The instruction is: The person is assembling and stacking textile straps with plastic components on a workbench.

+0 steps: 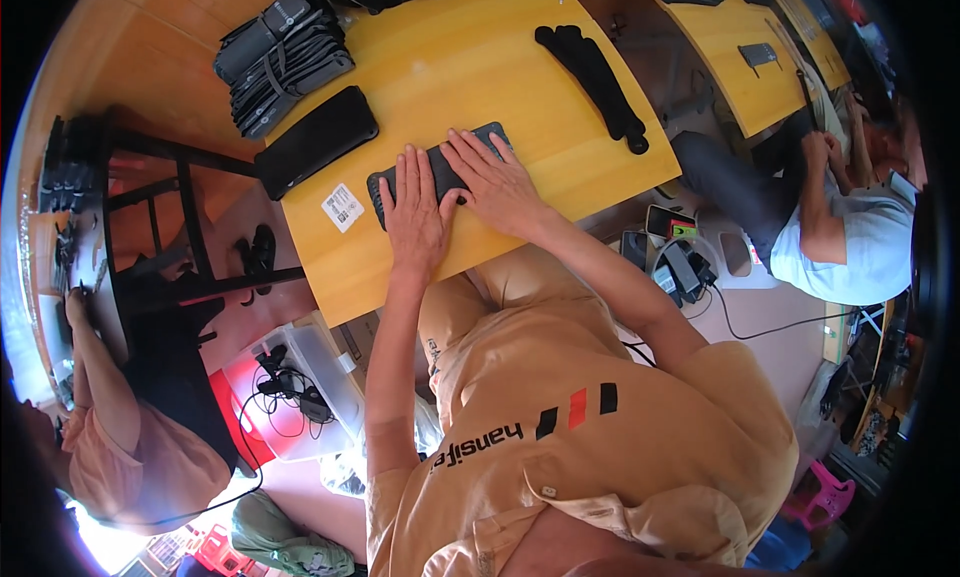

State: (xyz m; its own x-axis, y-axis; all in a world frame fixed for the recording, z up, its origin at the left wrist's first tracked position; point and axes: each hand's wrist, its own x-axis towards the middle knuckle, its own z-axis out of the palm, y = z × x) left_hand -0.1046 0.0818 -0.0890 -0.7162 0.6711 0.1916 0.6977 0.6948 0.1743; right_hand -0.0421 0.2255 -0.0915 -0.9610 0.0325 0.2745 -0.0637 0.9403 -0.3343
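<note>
Both my hands lie flat on a dark grey, flat oblong piece with rounded corners near the front edge of the yellow table. My left hand covers its left part, fingers stretched out and pointing away from me. Over the right part rests my right hand, fingers spread and slanting left. The thumbs come close together at the near edge. My hands hide much of the piece, and its exact kind does not show. A white printed label and a black oblong case lie to its left.
Stacked dark folded pouches stand at the table's far left. A black strap-like piece lies near the right edge. Below are a clear bin with cables and a box of black devices. People sit at both sides.
</note>
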